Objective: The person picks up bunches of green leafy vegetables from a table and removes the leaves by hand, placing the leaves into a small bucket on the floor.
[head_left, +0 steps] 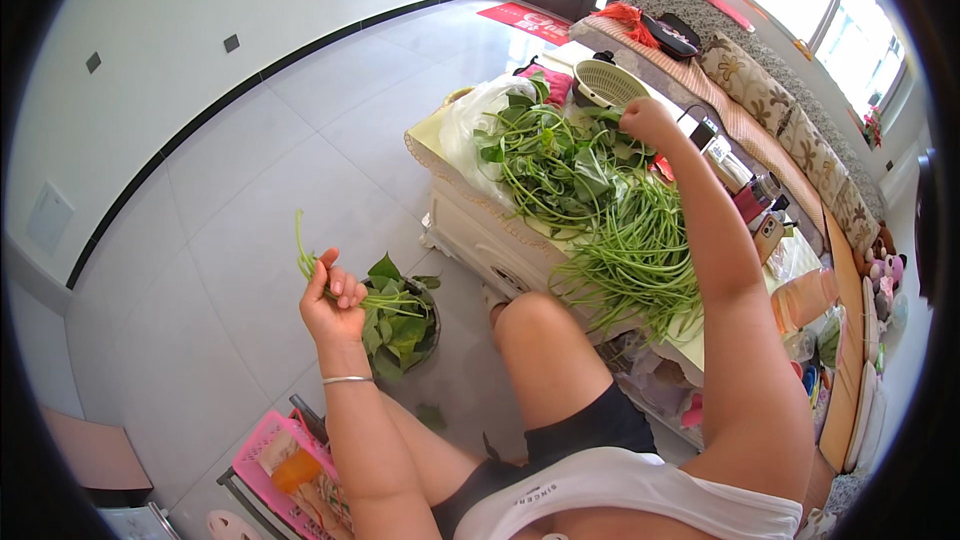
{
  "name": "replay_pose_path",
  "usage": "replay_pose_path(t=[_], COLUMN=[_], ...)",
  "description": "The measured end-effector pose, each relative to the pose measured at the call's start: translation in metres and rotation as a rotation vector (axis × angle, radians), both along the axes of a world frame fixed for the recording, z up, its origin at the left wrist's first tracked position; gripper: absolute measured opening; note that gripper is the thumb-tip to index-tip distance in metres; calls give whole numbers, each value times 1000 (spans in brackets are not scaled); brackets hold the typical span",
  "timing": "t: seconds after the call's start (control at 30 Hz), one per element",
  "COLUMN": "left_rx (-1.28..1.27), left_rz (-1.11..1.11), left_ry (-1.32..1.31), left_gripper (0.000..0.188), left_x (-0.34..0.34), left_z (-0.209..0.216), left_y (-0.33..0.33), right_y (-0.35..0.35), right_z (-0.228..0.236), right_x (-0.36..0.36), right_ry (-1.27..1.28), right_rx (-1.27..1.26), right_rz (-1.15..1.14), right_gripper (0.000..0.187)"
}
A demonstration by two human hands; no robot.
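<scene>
Raised at the left, my left hand [333,298] is closed round a few leafy green stems [398,301]. Below it, a round dark container [434,332] on the floor is full of broad green leaves [400,338]. My right hand [648,124] reaches over the table, fingers curled, at the far right edge of a heap of leafy greens [560,155]. What its fingers pinch is hidden. Nearer to me on the table lies a thick bundle of long green stems [640,260], mostly without leaves.
A pale green colander [608,84] and a clear plastic bag [480,125] stand by the heap. A phone [768,237] and a cup [757,196] crowd the right side. A pink basket [262,455] is at lower left; a cushioned sofa [750,75] runs behind the table.
</scene>
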State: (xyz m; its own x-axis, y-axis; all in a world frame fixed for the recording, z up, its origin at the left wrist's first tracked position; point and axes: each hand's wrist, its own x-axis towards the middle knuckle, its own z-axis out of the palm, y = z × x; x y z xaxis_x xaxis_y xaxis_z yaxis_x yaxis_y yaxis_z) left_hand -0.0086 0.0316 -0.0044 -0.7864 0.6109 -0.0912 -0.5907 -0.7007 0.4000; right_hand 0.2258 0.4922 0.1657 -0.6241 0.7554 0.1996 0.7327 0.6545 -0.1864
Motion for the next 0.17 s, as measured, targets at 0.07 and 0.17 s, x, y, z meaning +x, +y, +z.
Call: replay_pose_path(t=[0.07, 0.17], left_rx=[-4, -3], left_rz=[-16, -79], left_ry=[6, 38], left_gripper=[25, 27], left_x=[3, 5], left_z=[2, 0], left_y=[2, 5], right_y=[6, -26], right_z=[23, 55], right_x=[11, 8], right_ry=[406, 794], right_rx=[-280, -594], right_rz=[-28, 147], right_gripper=[18, 18])
